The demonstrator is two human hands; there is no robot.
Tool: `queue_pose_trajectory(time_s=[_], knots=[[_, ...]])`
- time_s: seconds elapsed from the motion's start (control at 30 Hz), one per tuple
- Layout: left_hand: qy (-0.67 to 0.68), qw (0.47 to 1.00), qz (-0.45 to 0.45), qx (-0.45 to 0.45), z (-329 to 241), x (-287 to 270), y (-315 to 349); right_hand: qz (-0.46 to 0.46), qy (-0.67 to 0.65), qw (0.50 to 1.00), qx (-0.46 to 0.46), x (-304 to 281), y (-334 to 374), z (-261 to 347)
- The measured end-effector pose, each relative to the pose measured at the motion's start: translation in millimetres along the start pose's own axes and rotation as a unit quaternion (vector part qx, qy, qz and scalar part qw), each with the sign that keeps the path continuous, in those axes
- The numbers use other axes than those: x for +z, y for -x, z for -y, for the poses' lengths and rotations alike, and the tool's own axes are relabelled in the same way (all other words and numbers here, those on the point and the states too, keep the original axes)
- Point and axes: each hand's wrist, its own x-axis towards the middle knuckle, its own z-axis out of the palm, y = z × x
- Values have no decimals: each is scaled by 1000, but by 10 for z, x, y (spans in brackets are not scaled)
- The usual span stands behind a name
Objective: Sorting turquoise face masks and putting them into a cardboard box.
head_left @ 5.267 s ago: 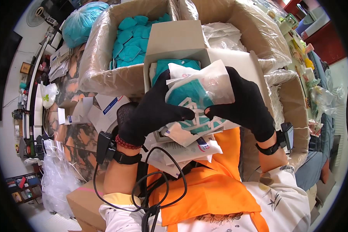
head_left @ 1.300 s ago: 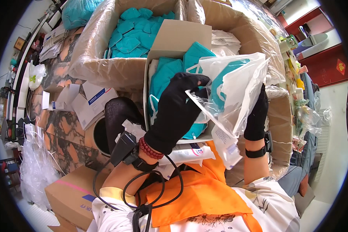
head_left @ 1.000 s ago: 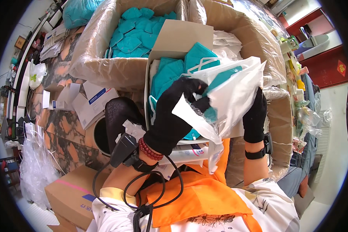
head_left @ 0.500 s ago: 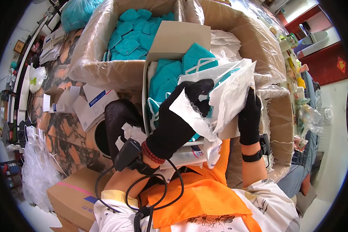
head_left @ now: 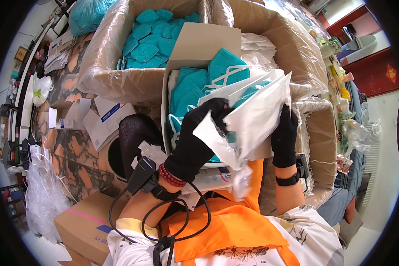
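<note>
Both my hands wear black gloves. My left hand point(head_left: 206, 126) is closed at the left, open side of a white packet point(head_left: 264, 117), with a torn white flap point(head_left: 213, 138) sticking out below its fingers. My right hand point(head_left: 284, 133) grips the packet's right edge. Inside the packet a folded teal face mask point(head_left: 250, 94) shows in part. Underneath stands a box point(head_left: 204, 36) with a raised cardboard flap, holding several teal masks point(head_left: 188, 93) with white straps. A crumpled bit of clear film dangles, blurred, under the packet.
Behind, a plastic-lined carton point(head_left: 119, 82) is full of teal masks; another lined carton point(head_left: 292, 53) holds white packets. An open carton point(head_left: 321, 146) stands at right. Flattened white boxes point(head_left: 106, 119), a dark bin point(head_left: 116, 157), and a closed carton point(head_left: 86, 221) are at left. A black cable point(head_left: 188, 213) loops over my left forearm.
My left hand has shifted slightly left and down, and its fingers have drawn together. The packet has tilted a little, and the film below it swings.
</note>
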Motion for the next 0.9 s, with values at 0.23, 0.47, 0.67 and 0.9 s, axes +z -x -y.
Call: queue_pose_trajectory(time_s=[0.23, 0.47, 0.67, 0.9], knots=[[297, 940, 2, -170, 288, 28, 52, -63, -343, 884, 312, -102, -227, 312], [198, 974, 84, -64, -19, -60, -44, -19, -340, 901, 269, -162, -213, 353], [79, 981, 135, -114, 84, -13, -116, -18, -283, 932, 228, -74, -158, 370], [372, 891, 109, -237, 48, 35, -47, 89, -258, 934, 232, -42, -17, 112]])
